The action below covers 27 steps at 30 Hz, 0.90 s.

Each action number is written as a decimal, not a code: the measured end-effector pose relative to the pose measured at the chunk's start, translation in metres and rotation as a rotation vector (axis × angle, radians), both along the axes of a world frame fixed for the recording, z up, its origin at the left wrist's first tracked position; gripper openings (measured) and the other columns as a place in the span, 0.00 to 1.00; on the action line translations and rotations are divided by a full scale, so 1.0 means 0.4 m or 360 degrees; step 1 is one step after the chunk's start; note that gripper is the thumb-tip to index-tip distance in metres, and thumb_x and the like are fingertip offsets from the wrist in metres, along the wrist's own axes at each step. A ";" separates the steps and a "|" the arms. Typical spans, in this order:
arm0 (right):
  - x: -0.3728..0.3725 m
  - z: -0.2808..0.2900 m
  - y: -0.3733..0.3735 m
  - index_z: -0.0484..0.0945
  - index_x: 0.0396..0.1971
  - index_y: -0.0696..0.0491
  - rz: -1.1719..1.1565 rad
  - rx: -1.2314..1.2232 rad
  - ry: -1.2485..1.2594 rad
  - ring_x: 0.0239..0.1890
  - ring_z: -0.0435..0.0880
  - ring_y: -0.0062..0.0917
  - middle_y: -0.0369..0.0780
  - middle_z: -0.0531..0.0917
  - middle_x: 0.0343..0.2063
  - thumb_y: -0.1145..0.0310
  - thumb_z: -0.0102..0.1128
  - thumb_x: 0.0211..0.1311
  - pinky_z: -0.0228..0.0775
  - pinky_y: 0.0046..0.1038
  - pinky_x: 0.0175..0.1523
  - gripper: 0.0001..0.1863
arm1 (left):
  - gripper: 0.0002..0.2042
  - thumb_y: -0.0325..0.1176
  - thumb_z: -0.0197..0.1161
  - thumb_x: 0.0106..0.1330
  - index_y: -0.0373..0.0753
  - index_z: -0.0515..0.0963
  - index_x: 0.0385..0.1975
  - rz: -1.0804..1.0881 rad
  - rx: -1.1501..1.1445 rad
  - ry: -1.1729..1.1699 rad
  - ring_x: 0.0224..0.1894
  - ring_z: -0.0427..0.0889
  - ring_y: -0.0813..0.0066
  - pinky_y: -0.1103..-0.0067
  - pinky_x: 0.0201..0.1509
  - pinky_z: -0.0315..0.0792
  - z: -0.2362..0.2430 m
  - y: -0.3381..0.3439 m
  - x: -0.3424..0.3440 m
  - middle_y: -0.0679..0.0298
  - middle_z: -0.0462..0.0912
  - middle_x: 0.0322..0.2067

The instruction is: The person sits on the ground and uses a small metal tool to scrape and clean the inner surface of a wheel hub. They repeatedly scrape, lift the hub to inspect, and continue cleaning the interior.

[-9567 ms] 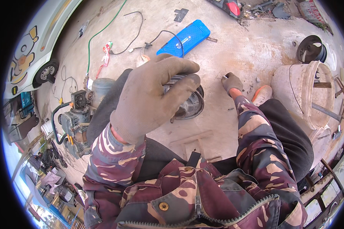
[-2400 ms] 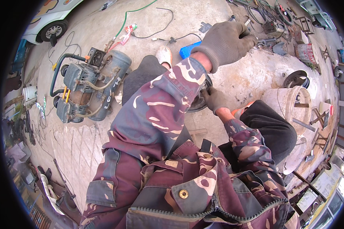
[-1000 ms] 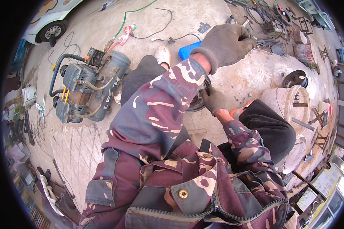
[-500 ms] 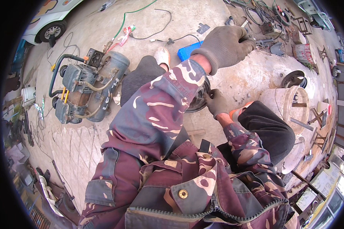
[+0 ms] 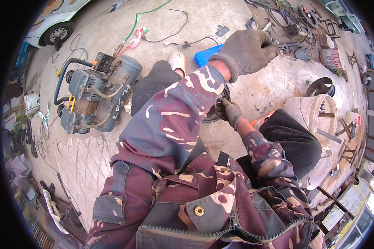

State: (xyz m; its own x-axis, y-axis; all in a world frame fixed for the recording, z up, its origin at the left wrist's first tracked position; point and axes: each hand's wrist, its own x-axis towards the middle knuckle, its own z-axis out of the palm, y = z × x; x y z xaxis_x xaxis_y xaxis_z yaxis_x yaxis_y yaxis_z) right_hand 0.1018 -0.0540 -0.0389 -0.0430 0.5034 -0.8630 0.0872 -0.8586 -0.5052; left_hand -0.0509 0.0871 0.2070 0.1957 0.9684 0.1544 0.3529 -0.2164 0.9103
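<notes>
We found the round, dark wheel (image 5: 212, 118) low on the concrete ground (image 5: 270, 89), between the person's knees, just off the middle of the view toward 2 o'clock. Most of it was hidden behind the left sleeve (image 5: 170, 112), so only its lower and right-hand parts showed.

The gloved right hand (image 5: 232, 112) was at the wheel's 3 o'clock edge, fingers bent inward. We could not tell whether that grip pinched the edge or merely rested against it. The gloved left hand (image 5: 248, 54) hung beyond the wheel toward 1 o'clock, its fingers curled. We could not see into that grip, so we could not say whether it was closed around anything.

From the wheel, a blue case (image 5: 205, 56) lay toward 12 o'clock, partly behind the left wrist. A compressor (image 5: 87, 106) stood toward 9 o'clock, and a whitish bucket (image 5: 297, 112) sat toward 3 o'clock, with a loose dark rim (image 5: 321, 86) just beyond it.

We judged the step in hand to be close fingerwork at the wheel's near right edge. The next move, we thought, called for sure contact there and a forearm clear of the sightline.
</notes>
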 end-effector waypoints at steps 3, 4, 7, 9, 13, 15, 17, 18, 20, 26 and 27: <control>0.001 0.057 0.001 0.81 0.47 0.57 0.0758 0.0554 -0.0903 0.42 0.89 0.38 0.46 0.88 0.43 0.41 0.64 0.68 0.81 0.37 0.45 0.30 | 0.17 0.48 0.66 0.67 0.38 0.87 0.33 -0.0010 -0.0026 0.0022 0.39 0.88 0.49 0.61 0.49 0.80 0.002 0.002 0.001 0.52 0.88 0.31; 0.004 0.077 0.001 0.82 0.48 0.56 0.1064 0.0798 -0.1216 0.45 0.89 0.40 0.47 0.88 0.46 0.40 0.65 0.66 0.80 0.40 0.49 0.31 | 0.17 0.48 0.66 0.67 0.38 0.86 0.33 -0.0007 -0.0017 0.0017 0.39 0.88 0.49 0.61 0.49 0.80 0.002 0.002 0.001 0.52 0.88 0.31; -0.005 0.107 0.014 0.83 0.49 0.52 0.1296 0.0829 -0.1251 0.52 0.87 0.44 0.48 0.87 0.50 0.41 0.65 0.64 0.77 0.44 0.56 0.29 | 0.17 0.49 0.66 0.67 0.38 0.86 0.32 -0.0006 -0.0001 0.0014 0.38 0.88 0.49 0.61 0.49 0.80 0.002 -0.001 0.003 0.52 0.88 0.30; -0.011 0.113 0.020 0.83 0.49 0.51 0.1421 0.0811 -0.1265 0.52 0.87 0.44 0.47 0.87 0.50 0.42 0.64 0.65 0.77 0.44 0.55 0.27 | 0.18 0.49 0.66 0.67 0.38 0.86 0.32 -0.0020 -0.0028 0.0050 0.38 0.88 0.49 0.60 0.48 0.80 0.003 -0.003 0.004 0.52 0.88 0.30; -0.022 0.113 0.015 0.83 0.50 0.50 0.1406 0.0814 -0.1327 0.51 0.87 0.44 0.46 0.87 0.50 0.46 0.65 0.64 0.78 0.45 0.55 0.24 | 0.18 0.48 0.67 0.70 0.37 0.87 0.44 -0.0063 0.0000 0.0156 0.32 0.89 0.67 0.71 0.42 0.81 0.008 -0.002 -0.002 0.56 0.88 0.29; -0.026 0.113 0.013 0.83 0.50 0.50 0.1353 0.0910 -0.1395 0.51 0.88 0.44 0.46 0.87 0.50 0.48 0.66 0.63 0.78 0.45 0.54 0.24 | 0.19 0.48 0.67 0.70 0.37 0.87 0.44 -0.0047 -0.0016 0.0133 0.32 0.89 0.65 0.69 0.43 0.80 0.010 -0.003 -0.002 0.55 0.89 0.29; -0.029 0.111 0.015 0.83 0.49 0.50 0.1311 0.1050 -0.1462 0.50 0.88 0.43 0.46 0.86 0.50 0.50 0.67 0.61 0.78 0.45 0.53 0.23 | 0.19 0.49 0.67 0.70 0.37 0.87 0.45 -0.0033 0.0028 0.0152 0.33 0.89 0.63 0.68 0.44 0.80 0.012 -0.003 -0.003 0.54 0.89 0.30; -0.030 0.111 0.017 0.83 0.49 0.49 0.1323 0.1110 -0.1448 0.50 0.88 0.43 0.46 0.87 0.50 0.50 0.68 0.60 0.78 0.45 0.53 0.23 | 0.19 0.49 0.67 0.69 0.37 0.87 0.45 -0.0027 0.0051 0.0161 0.34 0.88 0.62 0.68 0.45 0.80 0.013 -0.004 -0.003 0.53 0.89 0.31; -0.027 0.112 0.020 0.84 0.47 0.49 0.1327 0.1252 -0.1421 0.49 0.88 0.42 0.46 0.87 0.49 0.51 0.69 0.59 0.78 0.45 0.52 0.22 | 0.20 0.49 0.67 0.69 0.37 0.87 0.45 -0.0046 0.0008 0.0145 0.34 0.88 0.61 0.67 0.45 0.80 0.014 -0.004 -0.002 0.52 0.89 0.31; -0.027 0.103 0.034 0.86 0.47 0.49 0.1415 0.1163 -0.1353 0.46 0.89 0.44 0.47 0.89 0.42 0.50 0.66 0.64 0.79 0.45 0.51 0.20 | 0.19 0.48 0.67 0.69 0.38 0.88 0.45 -0.0083 -0.0016 0.0154 0.35 0.89 0.61 0.67 0.46 0.80 0.011 -0.006 0.001 0.53 0.89 0.32; -0.025 0.097 0.036 0.86 0.47 0.50 0.1330 0.1036 -0.1328 0.45 0.89 0.42 0.47 0.90 0.42 0.50 0.65 0.65 0.79 0.44 0.50 0.21 | 0.18 0.48 0.67 0.69 0.38 0.88 0.45 -0.0091 -0.0018 0.0137 0.35 0.89 0.61 0.67 0.46 0.80 0.010 -0.005 0.001 0.53 0.89 0.32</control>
State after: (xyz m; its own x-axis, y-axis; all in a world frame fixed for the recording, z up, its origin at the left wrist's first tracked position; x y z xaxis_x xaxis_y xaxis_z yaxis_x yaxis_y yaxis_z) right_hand 0.0916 -0.0394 -0.0002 -0.1195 0.9096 -0.3980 0.9410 -0.0240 -0.3375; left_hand -0.0503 0.0850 0.2110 0.2629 0.9569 0.1236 0.4172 -0.2282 0.8797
